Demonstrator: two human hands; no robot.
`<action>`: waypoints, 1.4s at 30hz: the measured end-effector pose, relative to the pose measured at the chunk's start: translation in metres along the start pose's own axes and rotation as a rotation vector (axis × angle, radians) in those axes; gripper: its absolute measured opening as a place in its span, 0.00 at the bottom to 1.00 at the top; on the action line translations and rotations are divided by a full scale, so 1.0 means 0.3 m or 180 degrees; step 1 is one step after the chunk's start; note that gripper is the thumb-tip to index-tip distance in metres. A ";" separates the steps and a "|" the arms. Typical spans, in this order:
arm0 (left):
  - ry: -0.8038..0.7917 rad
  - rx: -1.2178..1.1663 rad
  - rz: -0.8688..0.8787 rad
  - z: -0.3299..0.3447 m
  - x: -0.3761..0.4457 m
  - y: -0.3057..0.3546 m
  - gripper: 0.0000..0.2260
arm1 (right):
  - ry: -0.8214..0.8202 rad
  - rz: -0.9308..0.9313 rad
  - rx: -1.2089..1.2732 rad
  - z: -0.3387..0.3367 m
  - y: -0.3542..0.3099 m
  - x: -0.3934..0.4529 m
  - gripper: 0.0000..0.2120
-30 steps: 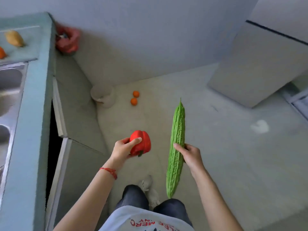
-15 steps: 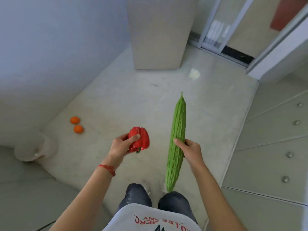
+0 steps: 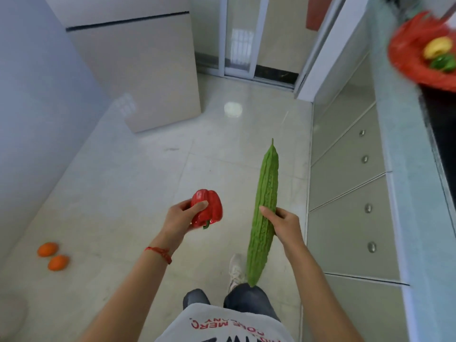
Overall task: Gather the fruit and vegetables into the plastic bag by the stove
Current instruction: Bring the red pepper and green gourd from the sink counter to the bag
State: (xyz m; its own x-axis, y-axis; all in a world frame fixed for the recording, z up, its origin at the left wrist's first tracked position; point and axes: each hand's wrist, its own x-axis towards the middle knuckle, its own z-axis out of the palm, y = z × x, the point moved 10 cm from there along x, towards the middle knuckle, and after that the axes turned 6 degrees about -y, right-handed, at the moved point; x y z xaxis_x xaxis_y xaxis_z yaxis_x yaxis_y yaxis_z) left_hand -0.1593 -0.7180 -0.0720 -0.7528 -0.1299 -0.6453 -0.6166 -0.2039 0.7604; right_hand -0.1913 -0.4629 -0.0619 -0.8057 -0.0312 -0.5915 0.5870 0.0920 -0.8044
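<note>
My left hand (image 3: 180, 219) grips a red bell pepper (image 3: 209, 208) in front of my chest. A long green bitter gourd (image 3: 265, 201) is held near its middle by my right hand (image 3: 283, 223) and points away from me. At the top right, a red plastic bag (image 3: 404, 55) lies open on the counter (image 3: 404, 169); a yellow pepper (image 3: 437, 46) and a green pepper (image 3: 443, 62) sit inside it. Beside the bag, the dark stove top (image 3: 441, 124) runs along the counter. Two oranges (image 3: 53, 255) lie on the floor at the lower left.
A tall beige fridge (image 3: 138, 67) stands ahead on the left, with a glass sliding door (image 3: 243, 38) behind it. Drawers with round knobs (image 3: 345, 201) line the right side under the counter. Pale floor tiles (image 3: 160, 174) lie between them. A white wall is on the left.
My view has swung to the right, from the sink side to the stove counter, bringing the red bag into sight. Both hands still hold the pepper and the gourd the same way.
</note>
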 end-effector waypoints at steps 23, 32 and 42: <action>-0.0481 0.0428 0.0028 0.458 0.925 0.772 0.22 | 0.0444 -0.0165 0.0141 -0.277 -0.696 0.899 0.07; -0.0668 0.0593 -0.0008 0.590 1.277 1.078 0.22 | 0.0591 -0.0106 0.0202 -0.335 -0.939 1.219 0.09; -0.0781 0.0674 0.0004 0.878 1.633 1.328 0.17 | 0.0628 -0.0046 0.0247 -0.535 -1.183 1.611 0.07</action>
State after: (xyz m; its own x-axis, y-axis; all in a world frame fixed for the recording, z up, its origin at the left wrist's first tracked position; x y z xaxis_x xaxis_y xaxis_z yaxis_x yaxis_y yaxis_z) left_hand -0.8344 -0.6074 -0.0660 -0.7708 0.1131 -0.6270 -0.6305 0.0060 0.7762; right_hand -0.8018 -0.3510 -0.0534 -0.8096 0.1642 -0.5636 0.5734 0.0159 -0.8191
